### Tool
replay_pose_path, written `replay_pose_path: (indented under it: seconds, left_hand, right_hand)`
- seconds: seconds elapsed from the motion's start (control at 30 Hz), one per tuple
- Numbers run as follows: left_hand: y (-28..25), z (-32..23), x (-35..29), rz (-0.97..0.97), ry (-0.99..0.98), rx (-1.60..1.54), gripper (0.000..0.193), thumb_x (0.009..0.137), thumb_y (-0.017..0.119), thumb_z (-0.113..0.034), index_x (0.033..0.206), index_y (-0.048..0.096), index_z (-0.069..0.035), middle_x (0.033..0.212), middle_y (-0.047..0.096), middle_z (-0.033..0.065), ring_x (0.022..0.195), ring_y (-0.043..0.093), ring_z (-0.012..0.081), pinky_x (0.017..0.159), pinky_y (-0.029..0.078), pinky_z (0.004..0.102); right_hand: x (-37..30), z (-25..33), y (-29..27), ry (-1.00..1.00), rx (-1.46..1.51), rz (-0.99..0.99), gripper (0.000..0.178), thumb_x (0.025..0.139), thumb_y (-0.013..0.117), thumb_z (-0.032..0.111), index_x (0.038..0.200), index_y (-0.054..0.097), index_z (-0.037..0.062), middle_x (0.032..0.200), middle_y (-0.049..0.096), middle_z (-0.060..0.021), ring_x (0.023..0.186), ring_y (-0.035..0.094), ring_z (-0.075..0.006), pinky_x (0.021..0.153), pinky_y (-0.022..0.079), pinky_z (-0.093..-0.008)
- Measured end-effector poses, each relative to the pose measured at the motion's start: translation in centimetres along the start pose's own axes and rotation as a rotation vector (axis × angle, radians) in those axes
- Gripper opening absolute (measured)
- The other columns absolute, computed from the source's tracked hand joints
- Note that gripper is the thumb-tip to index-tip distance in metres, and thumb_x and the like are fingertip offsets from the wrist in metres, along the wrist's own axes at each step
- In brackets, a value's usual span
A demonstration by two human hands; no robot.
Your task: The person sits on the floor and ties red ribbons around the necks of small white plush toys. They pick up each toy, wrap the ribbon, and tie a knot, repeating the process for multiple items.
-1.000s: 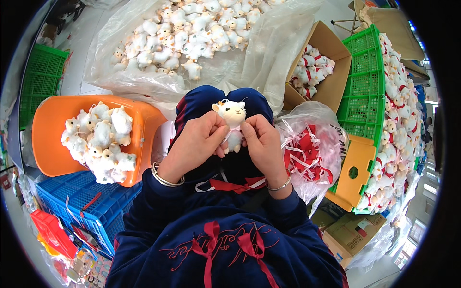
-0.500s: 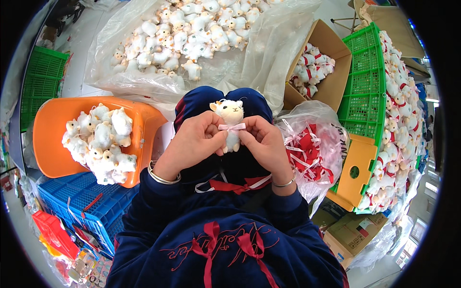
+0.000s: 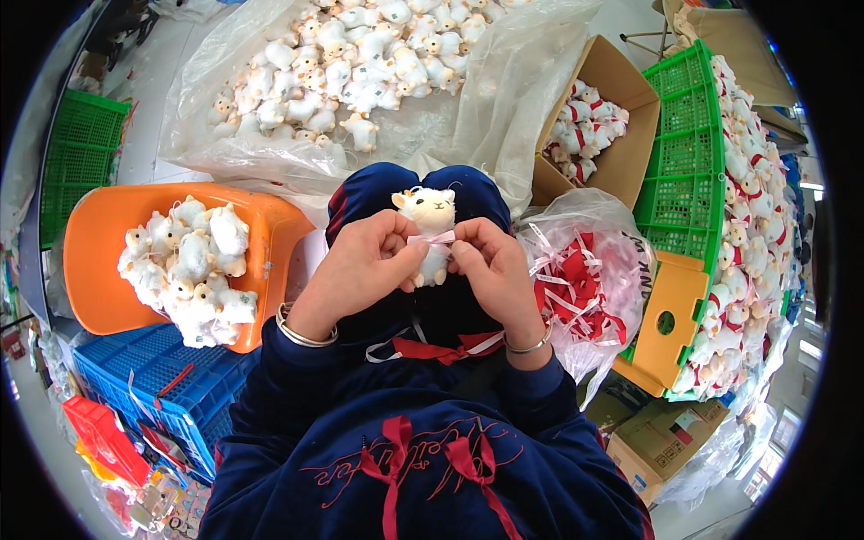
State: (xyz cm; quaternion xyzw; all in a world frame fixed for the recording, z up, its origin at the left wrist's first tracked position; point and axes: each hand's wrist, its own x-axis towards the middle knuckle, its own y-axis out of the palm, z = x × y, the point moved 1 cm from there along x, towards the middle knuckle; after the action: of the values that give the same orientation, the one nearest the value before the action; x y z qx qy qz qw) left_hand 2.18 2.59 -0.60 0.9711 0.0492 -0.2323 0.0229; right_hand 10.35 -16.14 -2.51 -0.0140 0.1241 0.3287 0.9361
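A small white plush lamb [image 3: 428, 211] with a cream face rests upright between my hands, above my knees. A pale pink ribbon [image 3: 434, 238] crosses its front below the head. My left hand [image 3: 371, 262] pinches the ribbon's left side, fingers against the toy. On the other side, my right hand [image 3: 495, 268] is closed at the ribbon's right end, thumb and forefinger together. Several red and white ribbon pieces [image 3: 439, 349] lie across my lap below the toy. The toy's back is hidden.
Plush lambs fill an orange chair [image 3: 90, 261] at left and a plastic sheet [image 3: 490, 117] ahead. At right stand a cardboard box [image 3: 621, 171], a bag of red ribbons [image 3: 585, 279] and a green crate [image 3: 679, 153] beside heaped lambs. A blue crate [image 3: 135, 360] sits lower left.
The ribbon on the lamb now sits slightly more slanted, its right end raised. My right fingers have shifted a little at that end; my left hand has barely moved.
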Motion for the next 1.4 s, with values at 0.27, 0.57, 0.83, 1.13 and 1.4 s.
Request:
replay_pose_path:
  seconds: [0.27,0.57,0.83,1.13,1.4]
  left_hand:
    - [0.7,0.2,0.2,-0.082,0.042,-0.011,0.016,0.104,0.060,-0.013,0.099,0.062,0.002,0.072,0.069,0.0057,0.059,0.066,0.0088,0.055,0.053,0.0242]
    - [-1.2,0.2,0.4,-0.099,-0.048,0.028,0.020,0.107,0.057,-0.018,0.100,0.062,0.000,0.073,0.068,0.0031,0.055,0.063,0.0083,0.051,0.050,0.0212]
    - [-2.5,1.7,-1.8,-0.215,0.008,-0.002,0.029,0.107,0.056,-0.026,0.113,0.067,0.001,0.086,0.069,0.0054,0.054,0.060,0.0073,0.051,0.046,0.0207]
    - [-0.4,1.6,-1.0,-0.245,0.107,0.164,0.033,0.100,0.069,-0.029,0.103,0.066,0.004,0.081,0.072,0.0090,0.061,0.066,0.0109,0.057,0.050,0.0273]
    - [0.2,1.8,0.1,-0.319,0.096,0.333,0.036,0.093,0.076,-0.030,0.095,0.064,0.004,0.077,0.071,0.0150,0.064,0.070,0.0203,0.059,0.053,0.0325]
  right_hand:
    - [0.1,-1.2,1.3,-0.128,-0.250,-0.196,0.020,0.102,0.066,0.014,0.090,0.059,-0.0001,0.071,0.064,-0.0068,0.064,0.058,-0.0116,0.059,0.048,-0.0294]
    - [1.0,-1.4,0.5,0.011,-0.174,-0.176,0.023,0.103,0.066,0.019,0.091,0.061,0.0000,0.070,0.063,-0.0042,0.059,0.056,-0.0091,0.055,0.045,-0.0269]
    - [-0.7,-0.9,-1.1,-0.036,-0.070,-0.140,0.023,0.108,0.056,0.020,0.100,0.064,0.0000,0.085,0.066,-0.0027,0.058,0.054,-0.0063,0.055,0.043,-0.0217]
    - [-0.6,1.6,1.2,-0.008,-0.389,0.017,0.062,0.086,0.082,0.025,0.133,0.056,-0.0072,0.115,0.073,-0.0221,0.091,0.077,-0.0258,0.078,0.059,-0.0338]
    - [-0.4,0.2,1.8,-0.160,-0.381,-0.004,0.059,0.082,0.085,0.021,0.129,0.056,-0.0026,0.114,0.072,-0.0184,0.089,0.075,-0.0244,0.075,0.059,-0.0324]
